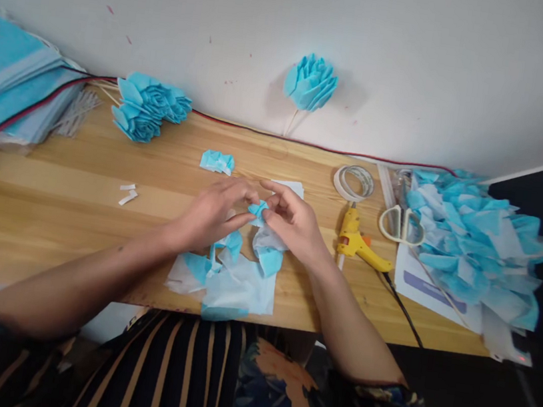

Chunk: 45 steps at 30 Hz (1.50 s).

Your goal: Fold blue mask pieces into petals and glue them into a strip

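Note:
Between my two hands is a small folded piece of blue fabric (pixel 258 210). My left hand (pixel 217 213) pinches its left side between thumb and fingers. From the other side, my right hand (pixel 293 223) grips it with thumb and forefinger. Below them, cut blue and white fabric scraps (pixel 243 284) lie loosely on the wooden table, partly covered by my hands. A pleated blue piece (pixel 217 161) rests just beyond my left hand. Some white paper (pixel 290 187) shows behind my right fingers.
At right are a tape roll (pixel 354 183), a yellow glue gun (pixel 358 239), white-handled scissors (pixel 402 225) and a heap of blue scraps (pixel 483 240). Blue fabric flowers (pixel 148 107) lie back left; another flower (pixel 311 82) leans against the wall. Face masks (pixel 11 79) are stacked left.

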### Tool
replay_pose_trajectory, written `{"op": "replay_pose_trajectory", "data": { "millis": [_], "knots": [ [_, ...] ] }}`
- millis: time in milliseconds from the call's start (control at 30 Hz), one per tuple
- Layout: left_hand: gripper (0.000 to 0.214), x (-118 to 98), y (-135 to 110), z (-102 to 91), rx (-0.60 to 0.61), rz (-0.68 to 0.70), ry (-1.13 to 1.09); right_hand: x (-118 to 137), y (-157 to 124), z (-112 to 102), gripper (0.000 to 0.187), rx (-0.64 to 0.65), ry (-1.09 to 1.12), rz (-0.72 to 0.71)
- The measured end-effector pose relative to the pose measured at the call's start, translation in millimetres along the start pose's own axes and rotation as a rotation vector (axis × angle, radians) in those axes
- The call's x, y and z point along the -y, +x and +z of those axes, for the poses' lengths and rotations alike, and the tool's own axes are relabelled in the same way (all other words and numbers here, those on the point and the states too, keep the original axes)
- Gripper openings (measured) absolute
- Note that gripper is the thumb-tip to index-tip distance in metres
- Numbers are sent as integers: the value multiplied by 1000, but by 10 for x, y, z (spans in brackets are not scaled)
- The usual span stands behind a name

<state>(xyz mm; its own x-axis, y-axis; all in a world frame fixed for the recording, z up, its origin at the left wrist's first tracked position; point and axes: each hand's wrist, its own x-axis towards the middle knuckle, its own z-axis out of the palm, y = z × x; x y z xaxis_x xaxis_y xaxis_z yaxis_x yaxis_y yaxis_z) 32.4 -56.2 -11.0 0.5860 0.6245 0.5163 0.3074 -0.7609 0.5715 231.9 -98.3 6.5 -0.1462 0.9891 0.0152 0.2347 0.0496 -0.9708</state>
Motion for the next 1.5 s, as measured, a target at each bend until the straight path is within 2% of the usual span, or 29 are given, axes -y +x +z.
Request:
{"op": "replay_pose_trajectory", "data": {
  "millis": [133, 200, 333, 600, 800, 900, 1000, 1167, 1500],
  "knots": [
    [25, 7, 29, -51, -16, -198, -220, -6, -1, -5, 47, 6, -13, -23],
    [27, -3, 61, -97, 14, -269, -291, -12, 2, -5, 49, 4, -14, -30],
    [22, -35, 100, -136, 120, -314, -342, -9, -2, 7, 50, 11, -61, -66],
    [17, -52, 71, -41, 131, -430, -374, -6, -32, 66, 52, 23, -172, -149],
    [21, -33, 102, -85, 53, -484, -433, -21, -31, 22, 49, 54, -62, -160],
    [24, -7, 110, -100, 16, -516, -455, -29, -29, 0, 44, 29, 0, -137],
    [25, 13, 104, -90, -39, -562, -482, -41, -23, -4, 42, 5, 2, -122],
    [25, 22, 97, -59, -142, -590, -587, -31, -23, 17, 47, 44, -21, -88],
    [23, 14, 90, -29, -150, -542, -617, -50, -3, 69, 58, 65, -3, -70]
  ]
}}
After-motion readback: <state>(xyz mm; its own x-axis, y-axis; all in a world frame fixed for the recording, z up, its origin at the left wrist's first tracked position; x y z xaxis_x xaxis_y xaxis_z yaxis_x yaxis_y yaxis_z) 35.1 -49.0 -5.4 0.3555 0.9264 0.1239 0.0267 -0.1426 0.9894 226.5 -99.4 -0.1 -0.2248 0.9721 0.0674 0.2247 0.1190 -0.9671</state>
